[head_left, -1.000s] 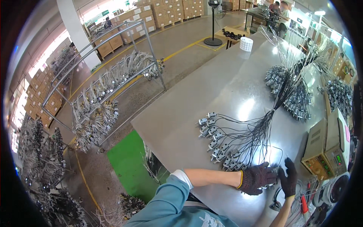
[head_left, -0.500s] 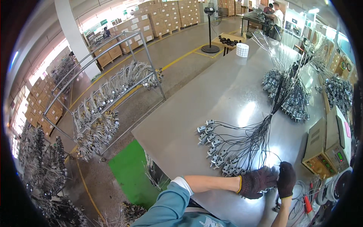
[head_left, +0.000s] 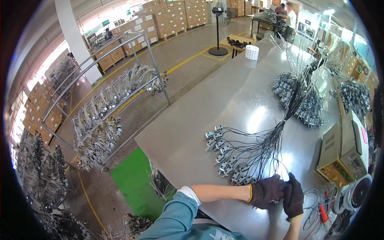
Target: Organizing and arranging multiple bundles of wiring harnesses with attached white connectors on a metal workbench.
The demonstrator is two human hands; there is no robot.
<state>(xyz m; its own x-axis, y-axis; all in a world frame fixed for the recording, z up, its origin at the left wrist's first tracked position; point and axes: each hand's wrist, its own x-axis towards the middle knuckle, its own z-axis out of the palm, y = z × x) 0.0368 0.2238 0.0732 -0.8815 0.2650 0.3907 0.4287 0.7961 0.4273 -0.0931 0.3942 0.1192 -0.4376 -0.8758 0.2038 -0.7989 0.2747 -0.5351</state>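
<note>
1. The grey plugs (head_left: 224,149) lie in a curved group on the metal table (head_left: 180,128); their black wires (head_left: 276,134) come together farther from the person.
2. Each plug seems light and hard, so I judge that its body is the good place to hold, between thumb and fingers.
3. The wires look thin and soft. They may tangle easily, and a strong pull may harm the joint with the plug.
4. The gloved left hand (head_left: 267,193) is just beside the nearest plugs, with fingers bent; it hides what is under it, so I cannot tell if it grasps something.
5. The gloved right hand (head_left: 293,196) is close at its side, fingers also bent. What it holds, if anything, I cannot tell.
6. To its right stands a beige box (head_left: 330,150).
</note>
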